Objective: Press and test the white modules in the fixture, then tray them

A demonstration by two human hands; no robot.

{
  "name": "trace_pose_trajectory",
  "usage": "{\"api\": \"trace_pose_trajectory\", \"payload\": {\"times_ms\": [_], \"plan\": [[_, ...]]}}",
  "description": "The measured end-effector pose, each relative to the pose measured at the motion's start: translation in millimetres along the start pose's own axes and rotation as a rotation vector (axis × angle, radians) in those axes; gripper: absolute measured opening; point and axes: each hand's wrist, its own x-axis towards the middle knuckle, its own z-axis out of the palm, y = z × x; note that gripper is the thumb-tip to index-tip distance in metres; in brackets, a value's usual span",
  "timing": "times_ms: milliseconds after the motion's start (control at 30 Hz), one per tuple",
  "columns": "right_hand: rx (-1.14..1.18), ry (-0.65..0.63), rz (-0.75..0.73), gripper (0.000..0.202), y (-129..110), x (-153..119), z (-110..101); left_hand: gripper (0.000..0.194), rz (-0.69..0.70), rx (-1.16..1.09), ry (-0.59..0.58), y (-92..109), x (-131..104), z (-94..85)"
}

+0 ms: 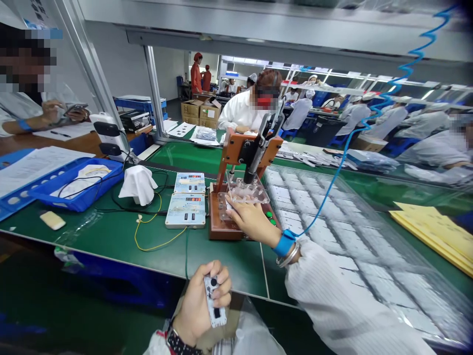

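My left hand (201, 301) is closed around a small white circuit board (216, 306) with black parts on it, held low in front of the bench edge. My right hand (249, 219) reaches into the test fixture (226, 228), a brown press with clear plastic plates. Its thumb and fingers are at the left side of the clear upper plate (254, 193), and what lies between the fingertips is too small to make out. A black toggle clamp (254, 153) stands above the plates. Green buttons (271, 218) show beside my right hand. A blue wrist strap (284, 242) circles my right wrist.
Two meter boxes with red digits (185, 211) stand left of the fixture, with yellow wire (138, 236) nearby. Further left are a blue tray (79, 197) and a white cloth (137, 185). Plastic trays of white boards (325, 222) cover the right. A coiled blue cord (328, 190) hangs across.
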Motion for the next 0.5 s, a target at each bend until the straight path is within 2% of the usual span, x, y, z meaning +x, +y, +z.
{"api": "trace_pose_trajectory", "payload": {"times_ms": [233,500], "plan": [[0.162,0.049,-0.157,0.044,25,1,4,0.028,0.0,0.014,0.019,0,-4,-1.8],[0.201,0.06,-0.172,0.04,32,2,-4,0.03,0.002,0.034,0.059,-4,-3,-2.0]]}}
